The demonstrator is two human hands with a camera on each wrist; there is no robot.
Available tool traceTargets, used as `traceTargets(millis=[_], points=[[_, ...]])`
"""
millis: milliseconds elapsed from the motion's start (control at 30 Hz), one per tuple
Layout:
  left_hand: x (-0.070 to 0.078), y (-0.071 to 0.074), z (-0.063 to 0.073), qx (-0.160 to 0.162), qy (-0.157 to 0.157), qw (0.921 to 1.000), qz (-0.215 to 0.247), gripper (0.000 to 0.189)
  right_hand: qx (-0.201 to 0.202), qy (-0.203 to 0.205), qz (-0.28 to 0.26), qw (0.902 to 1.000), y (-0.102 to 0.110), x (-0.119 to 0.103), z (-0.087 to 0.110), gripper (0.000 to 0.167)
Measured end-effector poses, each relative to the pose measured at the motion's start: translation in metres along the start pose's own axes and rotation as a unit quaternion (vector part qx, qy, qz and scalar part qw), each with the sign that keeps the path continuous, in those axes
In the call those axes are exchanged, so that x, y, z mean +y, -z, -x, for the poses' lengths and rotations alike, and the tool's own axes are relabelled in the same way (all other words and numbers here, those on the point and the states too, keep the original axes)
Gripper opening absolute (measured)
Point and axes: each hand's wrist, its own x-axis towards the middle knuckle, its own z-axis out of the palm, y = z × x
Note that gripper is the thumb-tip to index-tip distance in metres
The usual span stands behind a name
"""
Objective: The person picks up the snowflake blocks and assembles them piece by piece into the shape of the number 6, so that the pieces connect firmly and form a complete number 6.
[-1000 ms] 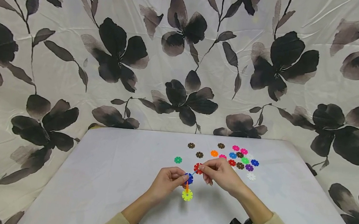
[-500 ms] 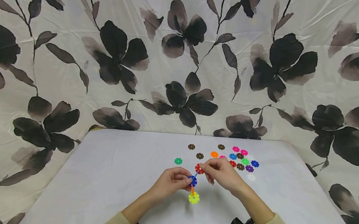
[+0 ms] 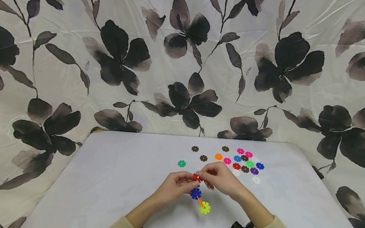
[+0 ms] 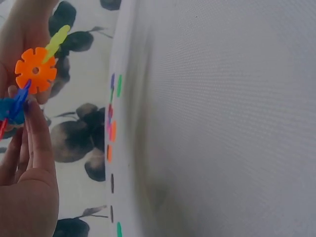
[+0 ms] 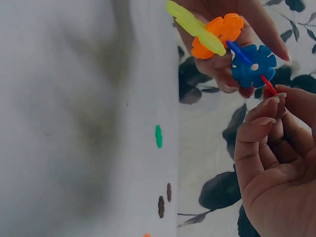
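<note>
Notched plastic discs are linked in a chain. Its yellow disc (image 3: pixel 205 208) hangs lowest, joined through an orange disc (image 5: pixel 217 34) to a dark blue disc (image 3: pixel 195 193). Beyond that come a light blue disc (image 5: pixel 254 66) and a red disc (image 3: pixel 197 177) at the top. My left hand (image 3: pixel 177 184) holds the chain at the light blue disc, its fingers partly behind it. With thumb and fingertips, my right hand (image 3: pixel 222 177) pinches the red disc, which touches the light blue disc's edge in the right wrist view.
Loose discs lie scattered on the white table (image 3: pixel 103 180) behind the hands, among them a green disc (image 3: pixel 181 163), a brown disc (image 3: pixel 203 158) and a purple disc (image 3: pixel 254 171). A flowered cloth (image 3: pixel 188 56) hangs beyond the table's far edge.
The red disc, held in my right hand, has moved down and left toward my left fingertips. The dark blue and yellow discs have swung lower and to the right.
</note>
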Motion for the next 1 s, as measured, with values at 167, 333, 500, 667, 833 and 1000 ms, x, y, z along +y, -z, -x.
traceTargets(millis=[167,333,500,667,833,1000], points=[[-0.004,0.001,-0.001,-0.003,-0.006,1.0,-0.007,0.03,0.004,0.001,0.016,0.9999,-0.001,0.001,0.0,0.019],[-0.004,0.003,0.001,0.008,-0.003,0.9999,-0.007,0.032,0.037,-0.015,0.035,0.9986,0.016,0.005,0.01,0.023],[-0.002,0.007,0.005,0.021,0.007,0.9997,-0.009,0.032,0.073,-0.041,0.039,0.9957,0.042,0.018,0.027,0.023],[-0.003,0.012,0.007,0.026,0.014,0.9995,-0.007,0.029,0.101,-0.058,0.081,0.9899,0.068,0.035,0.04,0.025],[-0.004,0.014,0.006,0.021,0.011,0.9997,-0.004,0.03,0.135,-0.073,0.16,0.9751,0.092,0.051,0.048,0.024],[-0.005,0.014,0.004,0.023,0.01,0.9997,-0.002,0.028,0.143,-0.075,0.229,0.96,0.113,0.069,0.056,0.018]])
